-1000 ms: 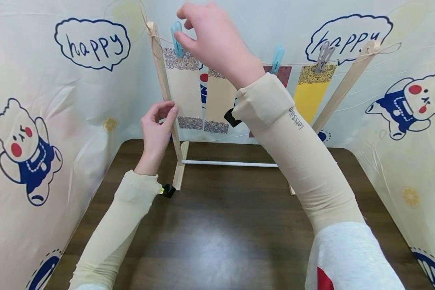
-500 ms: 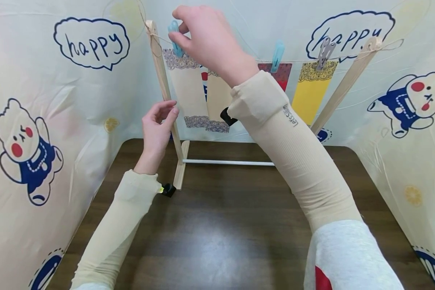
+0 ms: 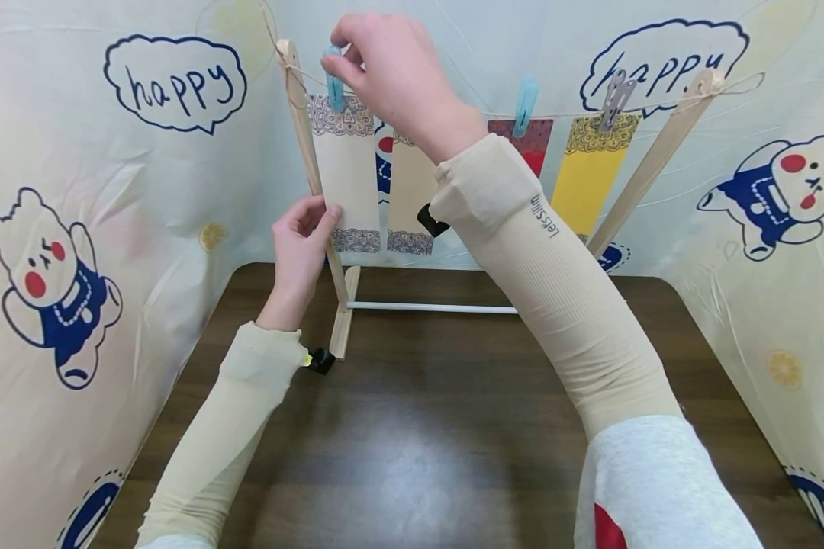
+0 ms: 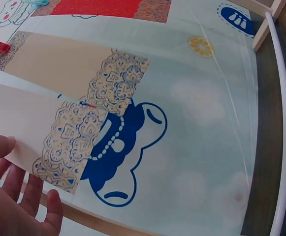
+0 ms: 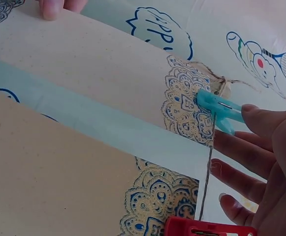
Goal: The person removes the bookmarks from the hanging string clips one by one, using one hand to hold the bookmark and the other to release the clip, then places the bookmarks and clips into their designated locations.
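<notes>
Up high, our right hand (image 3: 391,72) pinches a pale blue plastic clothespin (image 3: 334,82) that clamps the top of a cream paper strip with ornate patterned ends (image 3: 346,179) to a thin twine line (image 3: 563,116). That line is strung between the two posts of a light wooden drying frame (image 3: 305,145), which stands on the dark brown wooden counter (image 3: 419,427). Our left hand (image 3: 298,252) holds the strip's lower left edge beside the left post, its grip a light pinch of thumb and fingers. Further along the line hang a second cream strip (image 3: 412,194), a red strip (image 3: 535,145) under another blue pin (image 3: 525,97), and a yellow strip (image 3: 587,179) under a grey pin (image 3: 614,95). We judge the hanging nearly finished: four strips are up, no loose strips lie on the counter, and only this pin awaits release.
</notes>
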`<action>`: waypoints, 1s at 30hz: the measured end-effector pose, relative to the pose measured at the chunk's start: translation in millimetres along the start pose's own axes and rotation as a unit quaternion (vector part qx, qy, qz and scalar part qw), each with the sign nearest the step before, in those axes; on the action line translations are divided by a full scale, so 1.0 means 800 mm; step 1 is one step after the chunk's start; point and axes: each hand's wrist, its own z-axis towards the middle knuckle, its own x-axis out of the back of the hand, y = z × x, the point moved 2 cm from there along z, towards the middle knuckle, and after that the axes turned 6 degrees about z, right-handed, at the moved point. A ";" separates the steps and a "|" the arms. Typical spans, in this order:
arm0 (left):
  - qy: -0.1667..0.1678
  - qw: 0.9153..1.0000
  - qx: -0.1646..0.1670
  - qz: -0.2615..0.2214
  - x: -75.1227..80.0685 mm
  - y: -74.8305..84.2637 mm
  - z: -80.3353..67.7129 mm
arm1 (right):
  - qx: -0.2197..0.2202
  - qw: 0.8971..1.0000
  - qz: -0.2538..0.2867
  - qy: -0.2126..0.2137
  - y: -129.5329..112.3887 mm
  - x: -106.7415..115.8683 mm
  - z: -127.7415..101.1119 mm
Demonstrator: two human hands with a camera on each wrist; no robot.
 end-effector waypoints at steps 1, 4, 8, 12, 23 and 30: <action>0.002 1.000 0.001 0.000 0.000 0.000 0.000 | -0.001 1.000 0.000 0.000 0.000 0.000 0.000; 0.010 1.000 0.008 -0.004 0.002 -0.001 -0.001 | -0.002 1.000 0.001 -0.003 -0.001 0.001 -0.001; 0.023 1.000 0.008 -0.007 0.004 -0.002 -0.002 | 0.000 1.000 -0.017 -0.008 -0.005 0.003 -0.001; 0.037 0.999 -0.011 -0.023 0.006 -0.003 0.000 | 0.001 1.000 -0.026 -0.014 -0.006 0.005 -0.003; 0.060 0.997 -0.018 -0.051 0.008 -0.004 0.000 | 0.018 0.999 -0.028 -0.004 -0.004 0.009 -0.005; 0.065 0.995 -0.022 -0.070 0.008 -0.005 0.002 | 0.041 0.998 -0.034 0.033 -0.003 0.011 -0.002</action>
